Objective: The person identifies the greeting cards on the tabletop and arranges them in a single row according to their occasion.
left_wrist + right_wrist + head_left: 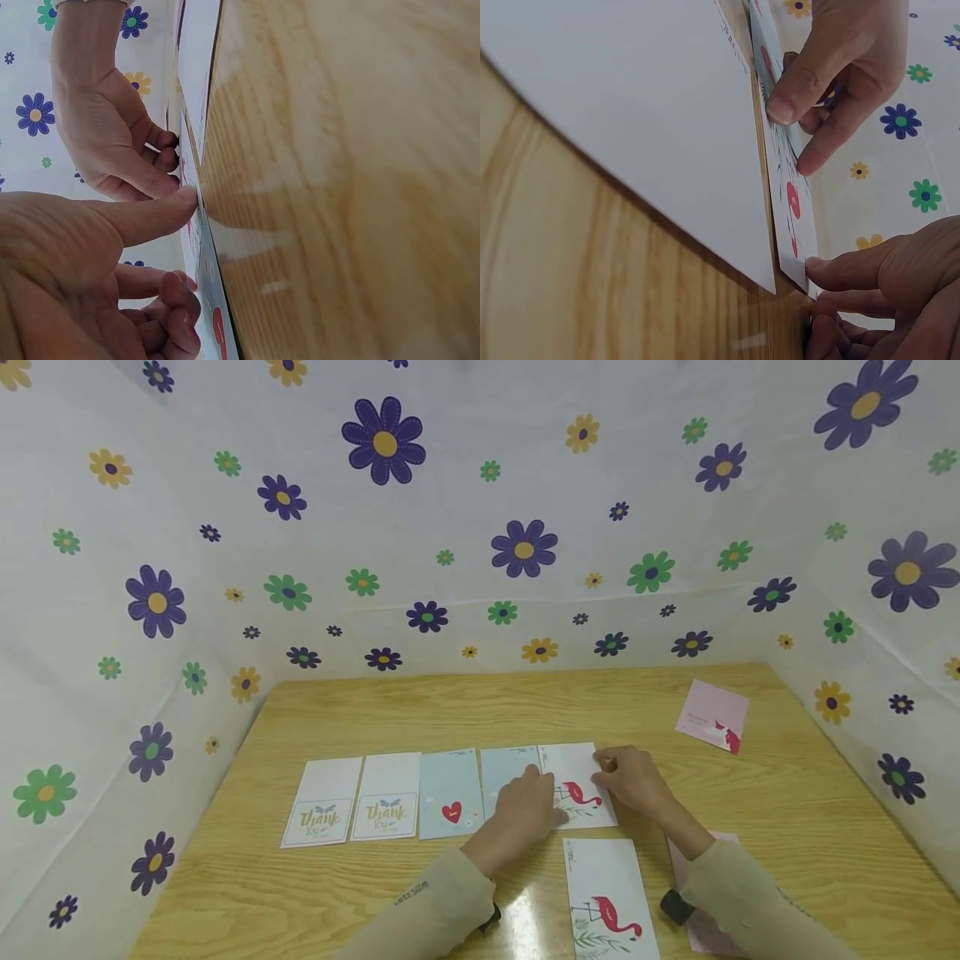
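Observation:
A white flamingo card [577, 810] lies at the right end of a row of cards. My left hand [528, 806] rests across its left part and the neighbouring pale blue card [498, 770], with thumb and fingertips touching the paper. At the flamingo card's right edge, my right hand [636, 781] pinches the paper between thumb and finger, the other fingers curled. Both hands also show in the left wrist view, the right one [105, 135] beyond the left [67, 277]. A second flamingo card [609, 893] lies nearer, below the first.
Leftward in the row are a blue heart card [452, 797] and two thank-you cards [386, 797] [321, 806]. One pink card [712, 714] lies at the back right; another pink card [705, 935] is partly under the right forearm. Flower-printed cloth [450, 527] walls the wooden table [450, 710].

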`<move>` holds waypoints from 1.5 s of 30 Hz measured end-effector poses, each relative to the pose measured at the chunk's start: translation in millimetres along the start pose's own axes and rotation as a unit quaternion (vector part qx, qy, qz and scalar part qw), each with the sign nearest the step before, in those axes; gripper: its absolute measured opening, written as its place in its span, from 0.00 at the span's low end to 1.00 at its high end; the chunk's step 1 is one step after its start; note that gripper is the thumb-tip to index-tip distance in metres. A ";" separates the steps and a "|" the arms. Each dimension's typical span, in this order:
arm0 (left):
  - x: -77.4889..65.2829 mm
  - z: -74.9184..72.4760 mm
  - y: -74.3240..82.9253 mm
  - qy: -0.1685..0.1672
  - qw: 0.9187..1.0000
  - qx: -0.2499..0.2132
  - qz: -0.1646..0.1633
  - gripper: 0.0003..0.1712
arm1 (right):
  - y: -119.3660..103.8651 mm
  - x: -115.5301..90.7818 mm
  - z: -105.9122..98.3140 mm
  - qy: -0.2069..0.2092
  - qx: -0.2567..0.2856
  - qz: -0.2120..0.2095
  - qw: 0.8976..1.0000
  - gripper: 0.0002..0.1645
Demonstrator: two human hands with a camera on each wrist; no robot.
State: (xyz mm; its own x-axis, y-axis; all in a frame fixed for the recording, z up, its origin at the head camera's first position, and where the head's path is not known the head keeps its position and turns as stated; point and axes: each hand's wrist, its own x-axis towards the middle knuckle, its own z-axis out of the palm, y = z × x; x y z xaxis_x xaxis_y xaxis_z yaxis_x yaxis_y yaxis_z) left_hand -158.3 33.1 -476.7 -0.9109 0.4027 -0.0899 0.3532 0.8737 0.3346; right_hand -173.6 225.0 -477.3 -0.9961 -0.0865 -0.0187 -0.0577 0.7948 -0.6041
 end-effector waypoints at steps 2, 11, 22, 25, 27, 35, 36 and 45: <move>-0.4 -0.4 0.0 0.002 1.000 -0.001 0.001 0.23 | 0.7 0.4 0.3 0.001 -0.001 0.001 1.000 0.22; -3.6 -0.9 -2.2 0.022 0.999 -0.036 -0.007 0.28 | 1.2 -2.5 -2.2 0.006 0.006 -0.001 1.000 0.23; -37.2 -2.6 -5.0 0.042 0.996 -0.071 0.033 0.23 | -12.8 -36.5 -19.2 -0.014 0.001 -0.002 1.000 0.26; -45.2 -3.4 -2.4 0.038 0.996 -0.075 0.040 0.23 | -13.8 -48.4 -23.3 -0.022 0.004 -0.007 1.000 0.27; -49.2 -3.5 -0.6 0.035 0.996 -0.073 0.043 0.24 | -13.9 -55.9 -25.5 -0.030 0.009 -0.004 0.999 0.28; -60.1 -1.3 8.8 0.026 0.997 -0.031 0.059 0.24 | -16.0 -77.1 -23.4 -0.085 -0.043 0.025 0.995 0.39; -61.1 -0.5 9.6 0.027 0.997 -0.021 0.062 0.24 | -16.3 -79.6 -22.1 -0.088 -0.048 0.027 0.995 0.40; -69.3 4.4 12.6 0.027 0.996 0.022 0.078 0.28 | -19.6 -94.4 -11.2 -0.078 -0.059 0.030 0.995 0.42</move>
State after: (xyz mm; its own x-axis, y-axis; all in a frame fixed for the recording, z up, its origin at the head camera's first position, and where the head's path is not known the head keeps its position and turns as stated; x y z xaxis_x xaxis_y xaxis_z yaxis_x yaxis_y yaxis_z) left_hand -89.7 17.4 -470.4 -0.8538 0.5205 0.0119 0.4997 0.8127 0.2997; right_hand -79.2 224.3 -454.8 -0.9761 -0.1218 -0.1798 -0.0159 0.8658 -0.5002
